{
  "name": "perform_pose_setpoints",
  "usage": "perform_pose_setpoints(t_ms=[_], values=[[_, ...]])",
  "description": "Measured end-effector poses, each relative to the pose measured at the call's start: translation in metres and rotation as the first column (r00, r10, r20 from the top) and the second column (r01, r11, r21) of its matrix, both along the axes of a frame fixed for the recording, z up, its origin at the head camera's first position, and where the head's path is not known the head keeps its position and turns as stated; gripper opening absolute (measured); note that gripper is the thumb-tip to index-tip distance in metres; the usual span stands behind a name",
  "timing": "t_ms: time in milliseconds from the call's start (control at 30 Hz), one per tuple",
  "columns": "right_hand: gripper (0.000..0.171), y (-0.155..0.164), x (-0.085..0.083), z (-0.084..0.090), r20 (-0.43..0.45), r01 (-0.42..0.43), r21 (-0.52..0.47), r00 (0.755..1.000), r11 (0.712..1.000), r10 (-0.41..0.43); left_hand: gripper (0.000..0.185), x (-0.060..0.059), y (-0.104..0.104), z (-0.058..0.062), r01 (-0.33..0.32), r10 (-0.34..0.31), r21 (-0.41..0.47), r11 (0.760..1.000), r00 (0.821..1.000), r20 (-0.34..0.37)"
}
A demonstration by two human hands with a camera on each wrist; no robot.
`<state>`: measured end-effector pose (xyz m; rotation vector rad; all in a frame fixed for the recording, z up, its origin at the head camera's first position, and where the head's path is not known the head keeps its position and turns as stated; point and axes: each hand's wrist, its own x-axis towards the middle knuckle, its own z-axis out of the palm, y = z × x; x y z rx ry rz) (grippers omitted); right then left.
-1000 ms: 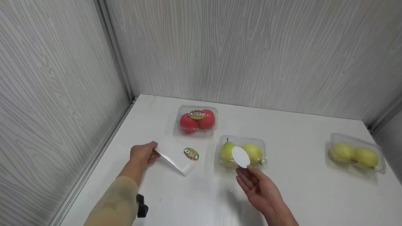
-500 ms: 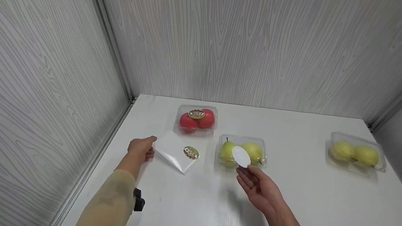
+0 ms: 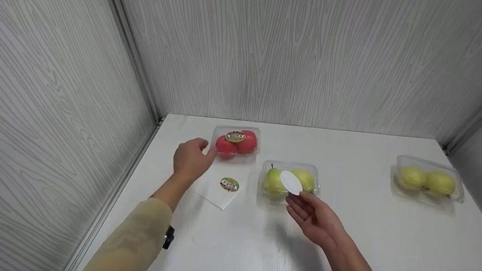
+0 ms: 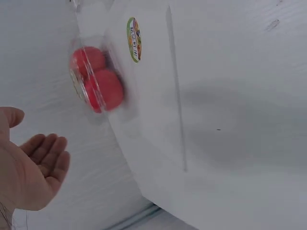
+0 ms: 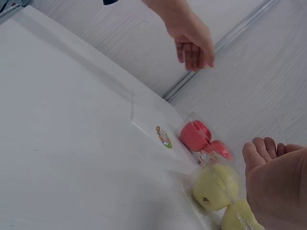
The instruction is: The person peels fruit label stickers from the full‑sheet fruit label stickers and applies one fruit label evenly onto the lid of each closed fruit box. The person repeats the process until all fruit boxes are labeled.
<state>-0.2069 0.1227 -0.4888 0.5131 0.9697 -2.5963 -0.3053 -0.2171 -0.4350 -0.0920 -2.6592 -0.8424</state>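
My right hand (image 3: 318, 221) pinches a white oval sticker (image 3: 291, 182) by its lower edge between thumb and fingers, plain side showing. Behind it in the head view lies a clear plastic box (image 3: 290, 165) with two yellow-green pears. My left hand (image 3: 193, 159) holds nothing; its fingers are loosely bent in the left wrist view (image 4: 33, 172). It hovers over the far left of a white backing sheet (image 3: 214, 196), partly hiding it. One printed oval sticker (image 3: 229, 184) is on that sheet. Just beyond, a clear box (image 3: 234, 156) holds two red fruits and bears a similar sticker (image 3: 235, 136).
Another clear box (image 3: 430, 163) with two pears stands at the right of the white table (image 3: 230, 257). Wood-grained panels enclose the table at the back (image 3: 299, 62), the left (image 3: 42, 113) and the right.
My left hand has let go of the backing sheet and moved up and to the right, toward the red fruit box. The sheet lies flatter. My right hand still holds the sticker, nearly in place.
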Motion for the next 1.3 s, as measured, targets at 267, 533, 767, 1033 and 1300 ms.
perform_pose_setpoints(t_ms=[267, 533, 767, 1033, 1300], values=[[0.018, 0.008, -0.005, 0.003, -0.004, -0.077, -0.001, 0.997, 0.997, 0.077, 0.033, 0.011, 0.038, 0.009, 0.227, -0.552, -0.589, 0.775, 0.697, -0.457], [0.016, 0.013, -0.007, 0.003, -0.014, -0.14, 0.012, 0.99, 0.99, 0.14, 0.031, 0.018, 0.064, 0.01, 0.108, -0.788, -0.844, 0.525, 0.437, -0.434], [0.018, 0.016, -0.007, 0.003, -0.028, -0.208, 0.012, 0.978, 0.978, 0.208, 0.024, 0.019, 0.074, 0.002, 0.006, -0.858, -0.913, 0.408, 0.344, -0.382], [0.018, 0.016, -0.006, 0.001, -0.024, -0.243, 0.042, 0.969, 0.969, 0.244, 0.019, 0.021, 0.085, -0.004, 0.008, -0.875, -0.919, 0.394, 0.31, -0.372], [0.019, 0.013, -0.007, 0.0, -0.032, -0.262, 0.042, 0.964, 0.964, 0.263, 0.016, 0.021, 0.091, -0.004, 0.031, -0.889, -0.925, 0.379, 0.289, -0.354]])
